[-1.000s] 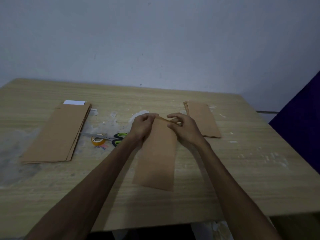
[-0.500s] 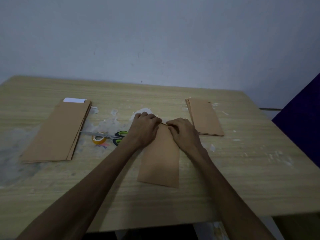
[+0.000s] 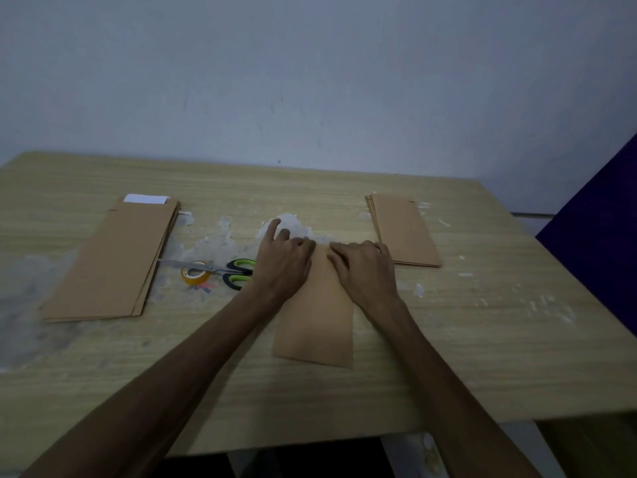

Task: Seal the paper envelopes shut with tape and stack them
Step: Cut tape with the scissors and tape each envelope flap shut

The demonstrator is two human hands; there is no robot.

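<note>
Envelope in hand: one brown envelope [image 3: 315,315] is laid flat on the desk [image 3: 482,357], its far end pressed down under both hands, its near end reaching back between the forearms.
Left hand: the left hand [image 3: 284,258] is laid palm down on the far left corner of that envelope, fingers nearly straight and slightly spread, one fingertip reaching past the edge onto the desk; nothing is gripped.
Right hand: the right hand [image 3: 365,267] is pressed flat on the far right corner, fingers extended, nothing held.
Step judged: the flap or a strip of tape appears to be smoothed down; no tape can be made out under the fingers.
Done pile: a small stack [image 3: 403,229], just beyond the right hand, is taken to be the sealed ones.
Left to do: a larger pile [image 3: 113,260], well out from the left hand, with a white slip at its far end, seemingly awaits sealing.
Tools: a tape roll [image 3: 195,272] and green-handled scissors [image 3: 227,270] are lying just outside the left wrist.
Writing: no brand, label or lettering can be read anywhere.
</note>
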